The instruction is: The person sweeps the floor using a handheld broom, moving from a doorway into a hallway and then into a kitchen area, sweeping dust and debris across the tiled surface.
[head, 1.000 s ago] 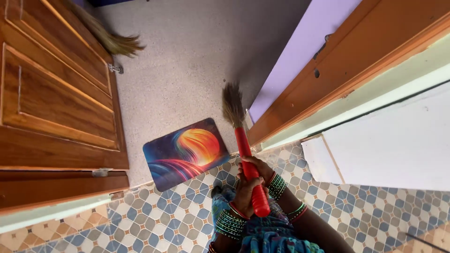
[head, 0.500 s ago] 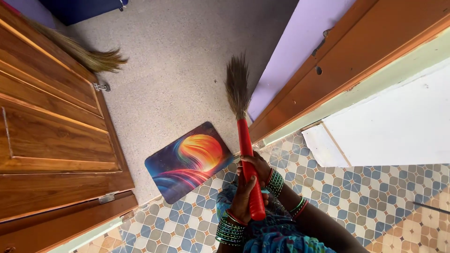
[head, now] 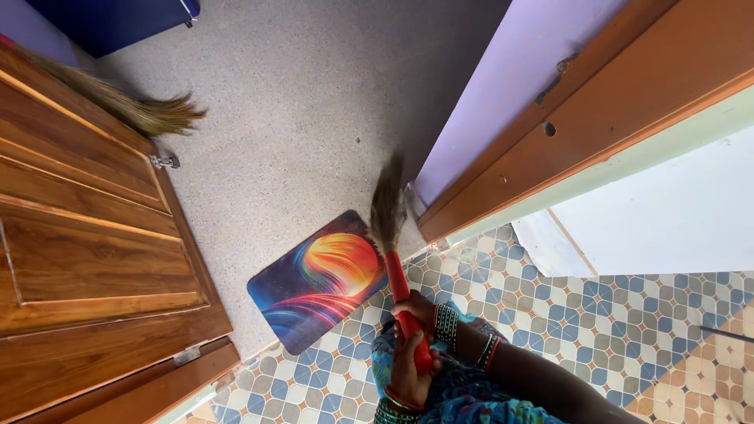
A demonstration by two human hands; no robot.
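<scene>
1. Both hands are wrapped around the red handle of a grass broom [head: 390,235]: the right hand [head: 418,309] higher up, the left hand [head: 408,365] near the handle's end.
2. The broom's bristles lie over the edge of a colourful swirl mat [head: 318,279], just beside the wooden door frame [head: 550,149].
3. The mat straddles the speckled grey floor [head: 298,118] and the patterned tile floor [head: 550,314].
4. An open wooden door [head: 86,259] stands at the left.
5. A second broom [head: 118,102] leans behind that door, well apart.
</scene>
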